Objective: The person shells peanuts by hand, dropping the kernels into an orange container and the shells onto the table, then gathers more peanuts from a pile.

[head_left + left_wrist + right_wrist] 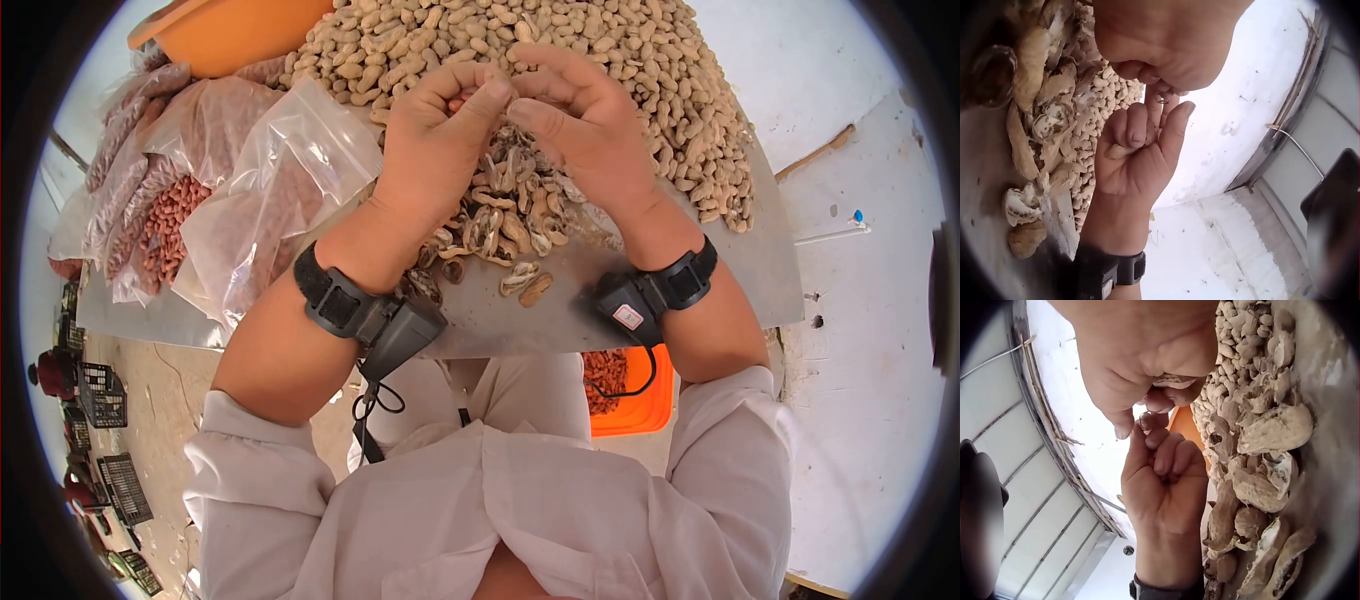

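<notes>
Both hands meet over the near side of a peanut heap (400, 45). In the head view, reddish peanut kernels (458, 103) show within the curled fingers of my left hand (432, 140). Its thumb and forefinger tips come together beside the right fingertips. My right hand (600, 135) keeps a peanut shell (1121, 151) between its curled fingers and palm, seen in both wrist views. Its thumb and forefinger reach toward the left fingertips. Below the hands lies a pile of cracked peanut shells (510, 205) on the grey table (590, 290).
At the left lie clear plastic bags (280, 190) and red kernels (172, 225). An orange basin (230, 35) sits behind them. Beneath the table's near edge stands an orange container (650, 395) of reddish bits. Black crates (103, 395) are on the floor at left.
</notes>
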The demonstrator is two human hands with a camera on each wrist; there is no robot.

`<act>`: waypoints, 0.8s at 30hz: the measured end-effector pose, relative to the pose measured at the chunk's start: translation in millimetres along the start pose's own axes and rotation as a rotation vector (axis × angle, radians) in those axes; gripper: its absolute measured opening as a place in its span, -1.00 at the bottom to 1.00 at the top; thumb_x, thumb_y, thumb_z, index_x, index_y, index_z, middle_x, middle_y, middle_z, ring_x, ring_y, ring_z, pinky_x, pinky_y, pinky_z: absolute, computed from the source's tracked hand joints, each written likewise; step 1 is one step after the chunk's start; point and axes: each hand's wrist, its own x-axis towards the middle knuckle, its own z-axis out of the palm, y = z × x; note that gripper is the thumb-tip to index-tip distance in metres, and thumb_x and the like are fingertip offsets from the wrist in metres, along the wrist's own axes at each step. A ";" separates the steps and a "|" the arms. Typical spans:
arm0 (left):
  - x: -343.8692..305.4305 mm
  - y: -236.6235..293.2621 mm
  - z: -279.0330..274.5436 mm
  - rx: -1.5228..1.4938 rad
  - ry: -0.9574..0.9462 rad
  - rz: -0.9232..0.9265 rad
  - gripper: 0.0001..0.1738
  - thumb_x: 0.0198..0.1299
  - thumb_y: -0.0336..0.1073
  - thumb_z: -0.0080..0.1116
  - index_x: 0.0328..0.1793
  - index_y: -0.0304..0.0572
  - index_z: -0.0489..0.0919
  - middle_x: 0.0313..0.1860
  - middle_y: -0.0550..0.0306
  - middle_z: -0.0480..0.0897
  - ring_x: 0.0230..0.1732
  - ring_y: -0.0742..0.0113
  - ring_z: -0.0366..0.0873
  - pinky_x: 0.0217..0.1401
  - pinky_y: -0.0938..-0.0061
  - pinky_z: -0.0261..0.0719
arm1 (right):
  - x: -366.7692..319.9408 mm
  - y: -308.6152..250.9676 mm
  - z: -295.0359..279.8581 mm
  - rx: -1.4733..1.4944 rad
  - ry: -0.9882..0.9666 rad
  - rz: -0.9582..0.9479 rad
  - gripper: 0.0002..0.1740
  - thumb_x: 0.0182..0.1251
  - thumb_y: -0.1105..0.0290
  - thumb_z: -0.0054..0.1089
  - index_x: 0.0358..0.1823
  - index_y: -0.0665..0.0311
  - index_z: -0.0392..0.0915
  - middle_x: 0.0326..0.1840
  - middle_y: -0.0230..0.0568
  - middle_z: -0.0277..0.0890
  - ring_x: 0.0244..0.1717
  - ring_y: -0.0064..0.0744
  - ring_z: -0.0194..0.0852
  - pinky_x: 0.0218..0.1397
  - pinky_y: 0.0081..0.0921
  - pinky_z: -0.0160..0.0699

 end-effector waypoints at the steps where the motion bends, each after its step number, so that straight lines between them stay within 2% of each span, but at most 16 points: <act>1: -0.9 0.4 -0.9 0.029 -0.015 -0.010 -0.83 0.26 -0.29 0.10 -0.20 -0.26 0.55 -0.52 0.40 0.46 -0.53 0.74 0.27 -0.53 0.80 0.22 | 1.6 0.1 -2.2 -0.007 -0.022 0.030 -0.64 0.19 0.37 0.25 0.00 0.35 0.50 -0.29 -0.33 0.58 -0.35 -0.73 0.41 -0.32 -0.73 0.44; 5: -0.3 -4.6 0.5 0.131 -0.046 0.072 -0.88 0.25 -0.36 0.09 -0.20 -0.27 0.54 -0.48 0.38 0.47 -0.46 0.71 0.31 -0.44 0.77 0.31 | 3.3 -5.8 -10.6 -0.079 -0.175 0.133 -0.54 0.22 0.32 0.24 0.11 0.37 0.46 -0.29 -0.33 0.57 -0.32 -0.68 0.45 -0.28 -0.71 0.48; 8: -3.7 1.2 2.9 0.184 -0.062 0.110 -0.90 0.23 -0.41 0.09 -0.20 -0.30 0.54 -0.45 0.37 0.47 -0.42 0.68 0.33 -0.38 0.74 0.35 | 0.8 -2.5 -5.1 0.034 -0.220 0.009 -0.55 0.22 0.31 0.24 0.09 0.38 0.46 -0.33 -0.37 0.56 -0.38 -0.70 0.41 -0.34 -0.73 0.44; 14: -5.3 4.8 0.9 0.135 -0.061 0.102 -0.93 0.21 -0.46 0.07 -0.23 -0.31 0.54 -0.43 0.36 0.48 -0.41 0.69 0.34 -0.37 0.75 0.35 | -3.0 -3.5 2.0 0.079 -0.164 0.052 -0.58 0.23 0.31 0.23 0.07 0.37 0.48 -0.37 -0.38 0.55 -0.43 -0.72 0.38 -0.39 -0.75 0.39; 17: -4.1 2.3 2.6 0.150 -0.072 0.135 -0.87 0.25 -0.32 0.08 -0.19 -0.24 0.50 -0.50 0.35 0.44 -0.57 0.70 0.24 -0.57 0.79 0.11 | -4.4 -4.1 4.2 0.100 -0.141 0.063 -0.61 0.25 0.33 0.20 0.08 0.32 0.49 -0.41 -0.40 0.52 -0.42 -0.71 0.38 -0.41 -0.74 0.38; 20: -0.6 3.3 -1.4 0.038 -0.093 -0.035 -0.86 0.27 -0.30 0.07 -0.20 -0.23 0.51 -0.48 0.30 0.46 -0.56 0.68 0.27 -0.58 0.78 0.11 | -2.3 -6.9 -0.1 0.122 -0.240 0.071 -0.63 0.27 0.40 0.14 0.11 0.28 0.47 -0.45 -0.42 0.49 -0.43 -0.72 0.37 -0.44 -0.74 0.36; 24: -1.5 2.4 0.1 -0.003 -0.067 -0.039 -0.82 0.29 -0.27 0.04 -0.22 -0.25 0.53 -0.55 0.37 0.42 -0.56 0.68 0.24 -0.55 0.74 0.17 | -1.3 -8.1 -1.4 0.013 -0.241 0.037 -0.65 0.30 0.47 0.05 0.12 0.28 0.41 -0.42 -0.40 0.47 -0.45 -0.72 0.34 -0.45 -0.75 0.32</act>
